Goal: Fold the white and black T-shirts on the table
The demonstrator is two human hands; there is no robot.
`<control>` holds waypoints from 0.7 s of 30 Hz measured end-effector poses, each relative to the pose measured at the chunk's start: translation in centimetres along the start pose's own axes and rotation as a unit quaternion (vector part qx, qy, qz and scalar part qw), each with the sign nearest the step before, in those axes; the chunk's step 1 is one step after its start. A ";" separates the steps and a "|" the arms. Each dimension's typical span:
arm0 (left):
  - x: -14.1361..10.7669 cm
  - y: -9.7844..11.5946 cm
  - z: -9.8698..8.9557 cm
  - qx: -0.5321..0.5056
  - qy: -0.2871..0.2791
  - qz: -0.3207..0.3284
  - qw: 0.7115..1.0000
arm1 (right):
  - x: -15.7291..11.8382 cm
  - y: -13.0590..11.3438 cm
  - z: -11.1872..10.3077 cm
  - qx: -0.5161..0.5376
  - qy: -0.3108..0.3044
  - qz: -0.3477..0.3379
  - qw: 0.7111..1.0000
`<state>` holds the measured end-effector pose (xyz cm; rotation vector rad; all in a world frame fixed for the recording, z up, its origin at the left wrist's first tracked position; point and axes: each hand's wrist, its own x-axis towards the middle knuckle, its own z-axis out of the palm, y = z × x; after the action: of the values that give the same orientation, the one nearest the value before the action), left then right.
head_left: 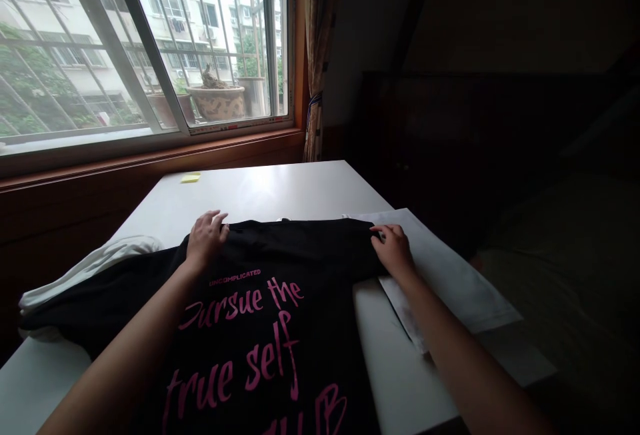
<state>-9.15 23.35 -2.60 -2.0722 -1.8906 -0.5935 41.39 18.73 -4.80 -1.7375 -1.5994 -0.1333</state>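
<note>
A black shirt [320, 255] with pink lettering is spread over the white table, its far edge running from one hand to the other. My left hand [206, 238] rests at the shirt's far left shoulder, fingers apart. At the right sleeve's end is my right hand [393, 248], thumb and fingers curled round the black cloth's corner. White cloth [115, 248] lies beneath the left sleeve, and a larger white cloth [450, 275] lies under and beyond my right hand.
The white table [270, 185] stands below a barred window [215, 42]. A yellow paper note [191, 177] lies near its far left corner. A curtain [315, 75] hangs behind the table, with dark furniture at the right.
</note>
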 end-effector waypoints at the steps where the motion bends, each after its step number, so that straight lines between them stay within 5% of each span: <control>1: -0.8 0.3 0.0 -0.012 0.008 0.027 1.000 | -0.2 -0.4 -0.1 -0.030 0.020 -0.008 0.999; 6: -4.9 -0.9 0.3 -0.039 0.012 0.059 0.997 | -1.3 -5.3 0.6 -0.052 0.020 -0.101 0.993; 10: -6.8 -4.0 0.7 -0.033 -0.026 -0.012 0.999 | -2.2 -11.2 3.7 -0.005 -0.108 -0.179 0.978; 15: -7.6 -6.0 0.5 -0.002 -0.150 -0.060 0.987 | -4.1 -18.1 8.7 0.015 -0.286 -0.223 0.932; 21: -7.1 -5.4 -0.2 0.031 -0.207 -0.033 0.977 | -5.4 -22.2 11.7 0.024 -0.356 -0.273 0.894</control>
<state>-15.00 17.58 -6.19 -2.2308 -2.1699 -0.1143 15.77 19.58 -6.12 -1.3061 -2.5767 0.3125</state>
